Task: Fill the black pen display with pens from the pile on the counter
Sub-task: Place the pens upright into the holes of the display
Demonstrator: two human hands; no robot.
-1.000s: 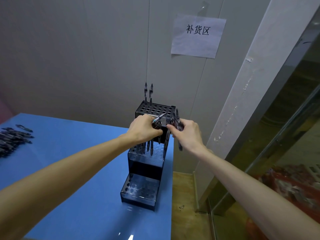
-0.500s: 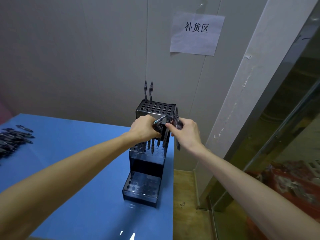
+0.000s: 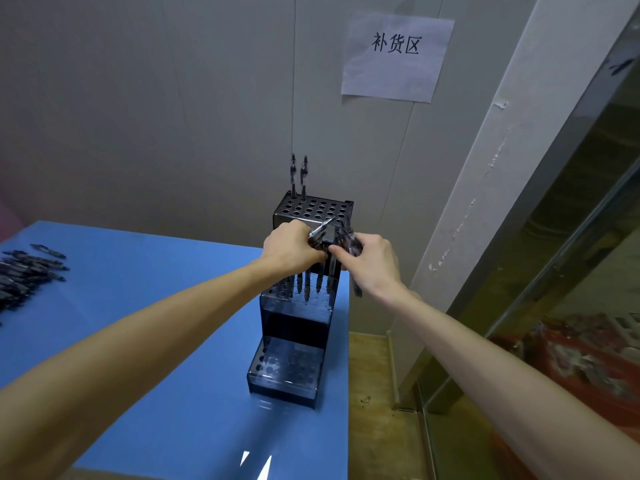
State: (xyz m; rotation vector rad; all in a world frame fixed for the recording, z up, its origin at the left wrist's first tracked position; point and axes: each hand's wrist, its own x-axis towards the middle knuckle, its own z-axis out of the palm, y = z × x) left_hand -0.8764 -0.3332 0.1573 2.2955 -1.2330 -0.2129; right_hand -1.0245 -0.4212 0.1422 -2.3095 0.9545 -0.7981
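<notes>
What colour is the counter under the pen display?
Blue, glossy counter, seen clearly in the head view.

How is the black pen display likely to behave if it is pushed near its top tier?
The black pen display looks tall and narrow, so it may tip. It stands near the blue counter's right edge, so it might fall off. The smooth surface suggests sliding.

My left hand and right hand meet above the middle tier of the black pen display, each gripping pens; the left hand's bundle hangs tips-down over the middle tier holes. Two pens stand upright in the display's top tier, back left corner. The pen pile lies on the blue counter, well left of the display.
</notes>
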